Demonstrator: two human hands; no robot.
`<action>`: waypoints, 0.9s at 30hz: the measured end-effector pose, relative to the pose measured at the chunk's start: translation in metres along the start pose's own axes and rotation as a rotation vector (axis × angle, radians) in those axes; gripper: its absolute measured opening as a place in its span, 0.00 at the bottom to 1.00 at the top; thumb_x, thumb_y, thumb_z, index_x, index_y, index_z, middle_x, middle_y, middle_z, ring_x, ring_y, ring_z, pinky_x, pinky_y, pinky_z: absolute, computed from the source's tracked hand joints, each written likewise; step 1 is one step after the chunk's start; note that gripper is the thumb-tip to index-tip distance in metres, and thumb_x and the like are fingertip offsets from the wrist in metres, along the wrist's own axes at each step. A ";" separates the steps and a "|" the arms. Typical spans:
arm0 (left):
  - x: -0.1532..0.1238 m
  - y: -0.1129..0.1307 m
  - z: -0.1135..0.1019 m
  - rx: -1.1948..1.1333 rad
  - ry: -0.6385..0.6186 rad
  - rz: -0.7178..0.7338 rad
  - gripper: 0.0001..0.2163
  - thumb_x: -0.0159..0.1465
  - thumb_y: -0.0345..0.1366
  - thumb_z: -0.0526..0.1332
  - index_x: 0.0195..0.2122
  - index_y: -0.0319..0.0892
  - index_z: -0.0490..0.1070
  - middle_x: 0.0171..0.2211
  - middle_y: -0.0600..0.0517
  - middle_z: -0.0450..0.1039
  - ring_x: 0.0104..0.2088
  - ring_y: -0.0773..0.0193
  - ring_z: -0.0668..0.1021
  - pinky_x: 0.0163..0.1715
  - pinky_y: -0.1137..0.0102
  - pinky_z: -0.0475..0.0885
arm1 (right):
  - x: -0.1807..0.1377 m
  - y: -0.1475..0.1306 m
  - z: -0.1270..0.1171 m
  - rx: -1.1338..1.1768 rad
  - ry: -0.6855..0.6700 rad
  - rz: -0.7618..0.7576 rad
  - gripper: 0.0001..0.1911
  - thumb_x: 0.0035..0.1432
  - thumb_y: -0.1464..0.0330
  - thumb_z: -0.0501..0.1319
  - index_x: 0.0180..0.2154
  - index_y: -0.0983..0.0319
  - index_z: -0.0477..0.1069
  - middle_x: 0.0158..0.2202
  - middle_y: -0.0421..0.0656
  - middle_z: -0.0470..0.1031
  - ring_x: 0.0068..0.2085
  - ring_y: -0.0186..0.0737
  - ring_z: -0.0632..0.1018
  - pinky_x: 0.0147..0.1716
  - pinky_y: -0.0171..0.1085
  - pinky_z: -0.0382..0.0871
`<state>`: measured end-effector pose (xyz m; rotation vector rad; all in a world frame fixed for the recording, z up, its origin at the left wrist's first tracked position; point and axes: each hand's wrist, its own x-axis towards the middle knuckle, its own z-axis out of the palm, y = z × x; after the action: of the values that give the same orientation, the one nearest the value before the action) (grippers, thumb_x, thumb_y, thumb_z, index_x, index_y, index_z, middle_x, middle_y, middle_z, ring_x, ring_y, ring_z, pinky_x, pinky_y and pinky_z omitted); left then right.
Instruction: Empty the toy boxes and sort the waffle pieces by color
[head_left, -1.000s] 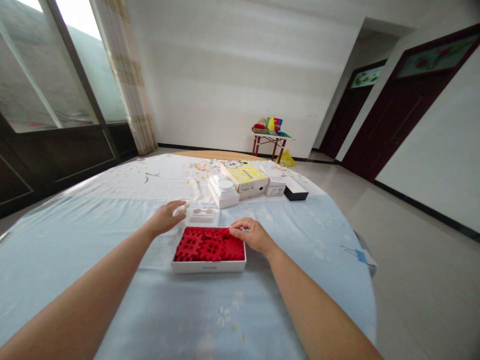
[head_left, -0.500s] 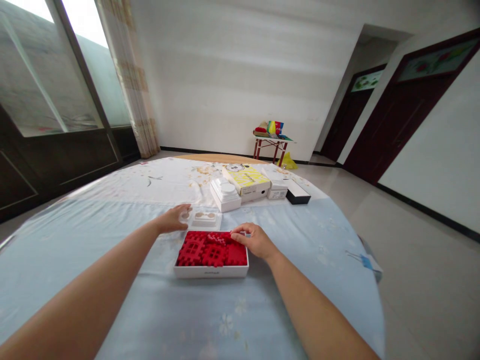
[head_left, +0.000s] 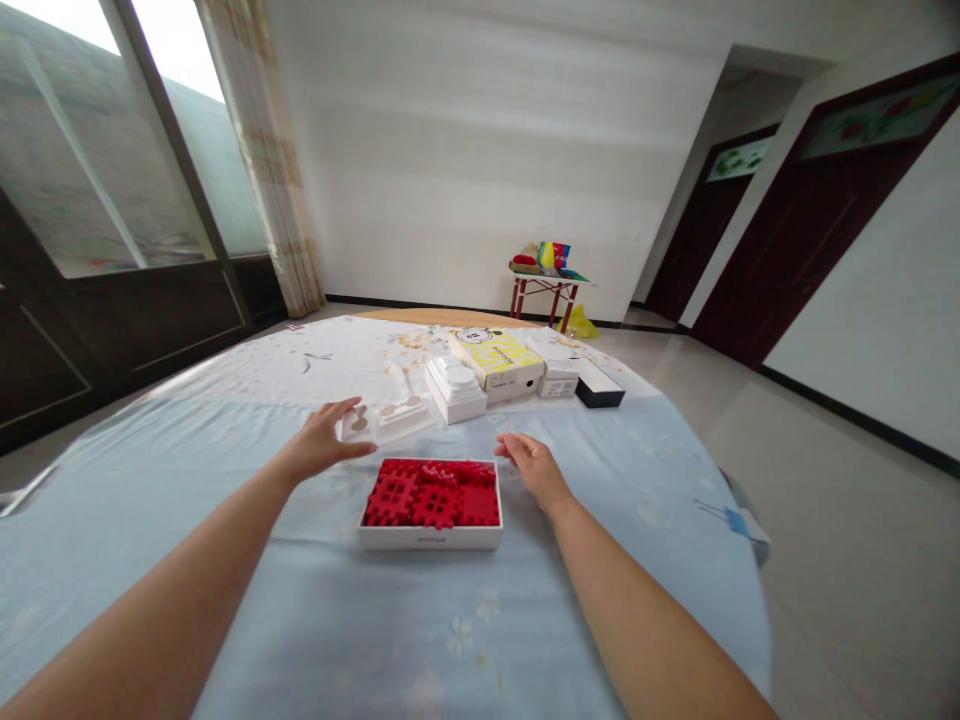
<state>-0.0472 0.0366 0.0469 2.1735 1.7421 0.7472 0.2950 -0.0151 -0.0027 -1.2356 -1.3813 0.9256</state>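
Note:
A white shallow box filled with red waffle-like blocks sits on the light blue cloth in front of me. My left hand holds the left end of a clear plastic tray, which is lifted and tilted just behind the box. My right hand hovers at the box's right rear corner, fingers loosely spread, holding nothing.
Beyond the tray stand a white box, a yellow box, a small white box and a black-and-white box. The round table's edge curves on the right. A small red table stands by the far wall.
My left hand has gripped the clear tray and raised its end off the cloth. My right hand has come off the red blocks and moved right of the box.

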 end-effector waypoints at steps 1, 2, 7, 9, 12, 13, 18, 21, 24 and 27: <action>-0.005 0.004 -0.005 -0.043 0.045 -0.018 0.43 0.43 0.54 0.64 0.59 0.39 0.57 0.53 0.41 0.62 0.53 0.50 0.67 0.52 0.59 0.63 | 0.001 0.000 -0.002 -0.003 0.019 -0.007 0.29 0.53 0.47 0.53 0.40 0.64 0.73 0.35 0.48 0.77 0.38 0.41 0.76 0.40 0.39 0.67; -0.009 0.010 -0.010 -0.096 0.089 -0.038 0.42 0.44 0.54 0.64 0.59 0.41 0.56 0.53 0.41 0.62 0.52 0.51 0.68 0.50 0.60 0.64 | 0.002 -0.001 -0.003 -0.002 0.036 -0.022 0.28 0.53 0.47 0.53 0.39 0.64 0.73 0.35 0.48 0.77 0.38 0.42 0.76 0.40 0.39 0.67; -0.031 0.056 -0.027 -0.309 0.213 -0.101 0.37 0.47 0.53 0.63 0.57 0.43 0.59 0.51 0.43 0.63 0.50 0.53 0.69 0.45 0.61 0.69 | 0.000 -0.025 -0.001 0.022 0.064 -0.113 0.25 0.54 0.51 0.56 0.40 0.64 0.73 0.34 0.47 0.77 0.39 0.41 0.76 0.42 0.40 0.66; -0.036 0.070 -0.024 -0.336 0.231 -0.090 0.36 0.47 0.52 0.63 0.56 0.43 0.60 0.49 0.44 0.63 0.49 0.53 0.69 0.45 0.60 0.70 | -0.004 -0.038 0.002 0.022 0.031 -0.126 0.23 0.54 0.52 0.56 0.41 0.64 0.72 0.34 0.47 0.77 0.39 0.41 0.75 0.42 0.40 0.67; -0.042 0.079 -0.014 -0.298 0.274 -0.013 0.36 0.46 0.51 0.65 0.55 0.44 0.61 0.49 0.45 0.61 0.49 0.54 0.70 0.47 0.59 0.69 | -0.013 -0.053 0.006 -0.011 -0.025 -0.128 0.20 0.54 0.55 0.57 0.42 0.63 0.72 0.37 0.47 0.77 0.38 0.41 0.75 0.41 0.41 0.68; -0.043 0.080 -0.011 -0.275 0.278 0.026 0.36 0.46 0.50 0.65 0.56 0.45 0.59 0.50 0.45 0.61 0.50 0.54 0.69 0.49 0.58 0.68 | -0.016 -0.057 0.007 -0.034 -0.036 -0.136 0.20 0.54 0.56 0.58 0.42 0.63 0.71 0.39 0.47 0.76 0.39 0.41 0.75 0.41 0.41 0.68; -0.051 0.079 -0.006 -0.246 0.147 0.193 0.41 0.47 0.48 0.65 0.61 0.49 0.51 0.53 0.45 0.60 0.53 0.53 0.67 0.52 0.57 0.65 | -0.024 -0.069 0.002 -0.185 -0.021 -0.280 0.26 0.50 0.59 0.62 0.51 0.58 0.66 0.49 0.47 0.70 0.48 0.43 0.71 0.46 0.43 0.67; -0.054 0.080 -0.011 -0.272 0.062 0.220 0.40 0.48 0.48 0.64 0.61 0.49 0.51 0.55 0.45 0.59 0.55 0.52 0.66 0.51 0.58 0.66 | -0.026 -0.072 -0.001 -0.240 -0.073 -0.349 0.38 0.45 0.58 0.66 0.58 0.54 0.57 0.58 0.47 0.59 0.57 0.46 0.63 0.52 0.45 0.64; -0.055 0.083 -0.015 -0.304 -0.012 0.225 0.40 0.48 0.48 0.64 0.61 0.48 0.51 0.56 0.45 0.60 0.55 0.53 0.66 0.51 0.60 0.65 | -0.026 -0.073 0.000 -0.252 -0.178 -0.370 0.46 0.43 0.58 0.68 0.61 0.53 0.50 0.63 0.45 0.50 0.61 0.47 0.56 0.55 0.46 0.59; -0.054 0.082 -0.015 -0.334 -0.082 0.204 0.41 0.47 0.47 0.65 0.61 0.47 0.50 0.55 0.45 0.64 0.53 0.55 0.69 0.51 0.61 0.65 | -0.026 -0.071 0.002 -0.251 -0.239 -0.377 0.46 0.43 0.58 0.68 0.61 0.54 0.50 0.62 0.46 0.50 0.61 0.48 0.56 0.56 0.47 0.59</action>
<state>0.0052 -0.0375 0.0877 2.1319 1.2634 0.9091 0.2775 -0.0527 0.0605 -1.0147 -1.8899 0.6633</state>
